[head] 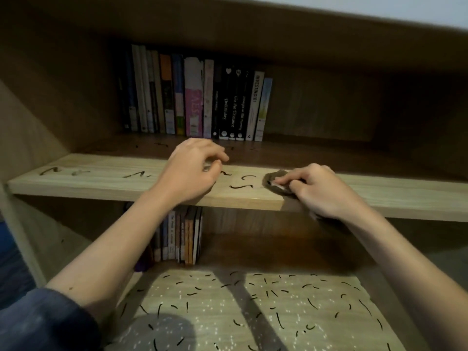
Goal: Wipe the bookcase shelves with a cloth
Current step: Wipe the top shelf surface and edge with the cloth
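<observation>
Head view, single frame. I noted a light wooden bookcase shelf board (pixel 101 178) running across the middle, marked with short dark squiggles (pixel 240 182) along its front strip. The right hand (pixel 321 191) pressed a small crumpled brown-grey cloth (pixel 276 184) flat onto the shelf, just right of the nearest squiggles; fingers were curled down over the cloth, thumb along its near edge, and part of the cloth hung over the shelf's front lip under the palm. The left hand (pixel 195 168) rested on the same board to the left, well apart from the cloth, fingers loosely bent with tips drawn together; I could not tell whether it pinched anything. A row of upright paperback books (pixel 195 102) stood at the back of this shelf. Below, a lower pale shelf (pixel 253 307) was covered with many short dark strokes and white specks, with a smaller stack of upright books (pixel 182 236) behind it.
</observation>
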Demonstrator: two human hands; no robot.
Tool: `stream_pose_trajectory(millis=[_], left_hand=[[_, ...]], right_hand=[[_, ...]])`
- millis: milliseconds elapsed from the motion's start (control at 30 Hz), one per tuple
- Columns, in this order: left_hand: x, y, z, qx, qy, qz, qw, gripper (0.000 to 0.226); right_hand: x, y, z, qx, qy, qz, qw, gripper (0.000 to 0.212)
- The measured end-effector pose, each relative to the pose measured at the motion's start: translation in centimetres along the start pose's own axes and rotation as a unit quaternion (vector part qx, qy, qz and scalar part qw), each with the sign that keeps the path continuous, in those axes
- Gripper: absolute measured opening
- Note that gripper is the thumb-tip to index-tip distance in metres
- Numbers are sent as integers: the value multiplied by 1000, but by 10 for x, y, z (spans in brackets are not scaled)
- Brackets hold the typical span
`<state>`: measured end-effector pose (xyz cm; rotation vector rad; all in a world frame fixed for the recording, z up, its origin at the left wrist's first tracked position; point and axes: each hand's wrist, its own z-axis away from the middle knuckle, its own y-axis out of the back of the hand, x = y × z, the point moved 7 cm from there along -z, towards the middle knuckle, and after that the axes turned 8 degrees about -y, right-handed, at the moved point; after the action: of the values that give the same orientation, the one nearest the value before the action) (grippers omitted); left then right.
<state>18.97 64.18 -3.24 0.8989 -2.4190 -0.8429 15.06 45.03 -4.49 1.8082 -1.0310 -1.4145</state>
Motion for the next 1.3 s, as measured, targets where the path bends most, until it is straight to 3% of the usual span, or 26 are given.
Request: stream_pose_trajectory(millis=[200, 300, 400, 567, 733, 900, 967, 1100, 1300], left_hand=[[-9, 10, 3, -6, 4, -13, 1000, 21], [-8, 9, 7, -2, 4, -28, 1000, 23], [-12, 11, 10, 6, 7, -32, 999, 23], [-13, 11, 10, 3, 12, -37, 999, 24], [-15, 9, 9, 3, 10, -48, 999, 24], [-16, 9, 11, 9, 19, -36, 999, 24], [-17, 9, 10, 6, 21, -25, 999, 23], [-18, 8, 10, -4, 22, -20, 1000, 24], [-17, 4, 11, -30, 41, -20, 999, 24]], right_hand=[[-49, -26, 11, 12, 91, 36, 995, 32], [-31, -13, 8, -13, 43, -30, 999, 30], [-26, -11, 0, 31, 9, 15, 999, 29], [-85, -49, 20, 51, 139, 60, 987, 34], [-42, -16, 9, 33, 7, -6, 999, 31], [-80, -45, 19, 30, 93, 30, 995, 33], [-60, -32, 20, -17, 46, -17, 999, 33], [-2, 6, -4, 9, -81, -27, 996, 33], [-44, -29, -31, -37, 12, 27, 999, 37]])
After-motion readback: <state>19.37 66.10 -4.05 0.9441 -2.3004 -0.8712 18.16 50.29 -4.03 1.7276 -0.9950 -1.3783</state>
